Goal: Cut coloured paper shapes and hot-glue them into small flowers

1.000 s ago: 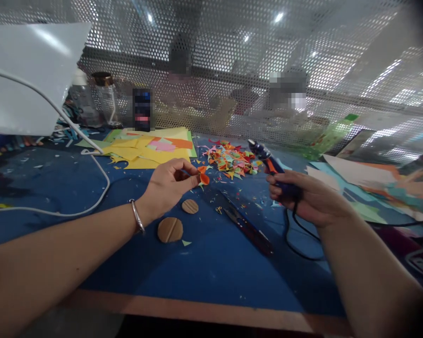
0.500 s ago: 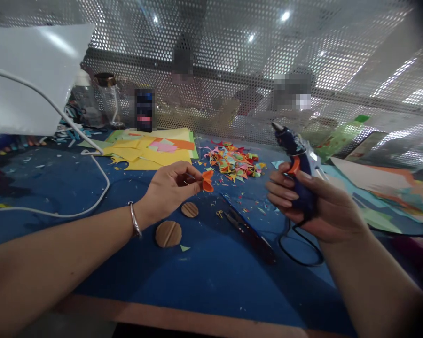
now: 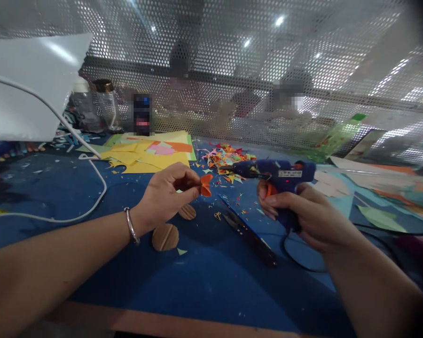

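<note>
Between thumb and fingertips, my left hand [image 3: 171, 190] pinches a small folded orange paper piece [image 3: 206, 185], shaped like a butterfly or petals. My right hand [image 3: 299, 206] is wrapped round the handle of a blue glue gun [image 3: 273, 170], fingers at its orange trigger. The gun lies level, its nozzle pointing left, a short gap to the right of the orange paper. Below my left hand are two corrugated cardboard discs [image 3: 165, 237], the smaller one partly covered by the hand. Dark thread snips [image 3: 246, 234] and a tiny yellow curled piece [image 3: 217, 216] lie between my hands.
Yellow paper sheets [image 3: 141, 159] and a heap of colourful paper scraps [image 3: 229, 157] are at the back. More paper [image 3: 377, 176] lies on the right. A white cable [image 3: 74, 217] loops at left, near bottles [image 3: 105, 105] and a phone-like device [image 3: 142, 115]. A perforated metal screen stands behind.
My right hand has swung the glue gun from nozzle-up to level, bringing its tip left toward the orange paper. My left hand keeps its pinch, turning the paper slightly.
</note>
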A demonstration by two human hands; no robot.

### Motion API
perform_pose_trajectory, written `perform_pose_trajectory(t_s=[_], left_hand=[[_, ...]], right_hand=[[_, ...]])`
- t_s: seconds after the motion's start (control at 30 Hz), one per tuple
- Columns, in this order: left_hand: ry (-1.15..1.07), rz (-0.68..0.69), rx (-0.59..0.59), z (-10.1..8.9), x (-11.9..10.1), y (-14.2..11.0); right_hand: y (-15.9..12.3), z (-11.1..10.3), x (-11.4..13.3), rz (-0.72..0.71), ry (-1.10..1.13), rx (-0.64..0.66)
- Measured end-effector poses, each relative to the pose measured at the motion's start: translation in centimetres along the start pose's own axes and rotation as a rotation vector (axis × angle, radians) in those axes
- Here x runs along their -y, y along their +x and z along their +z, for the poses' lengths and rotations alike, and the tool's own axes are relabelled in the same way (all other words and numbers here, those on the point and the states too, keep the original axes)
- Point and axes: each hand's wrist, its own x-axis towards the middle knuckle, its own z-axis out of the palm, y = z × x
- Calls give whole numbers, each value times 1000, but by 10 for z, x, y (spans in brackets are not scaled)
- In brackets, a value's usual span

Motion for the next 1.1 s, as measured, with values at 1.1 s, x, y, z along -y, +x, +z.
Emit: perform_pose_trajectory(t_s=[1.1], left_hand=[[12, -24, 56, 0, 6, -2]], right_hand=[[-3, 5, 3, -31, -504, -96]])
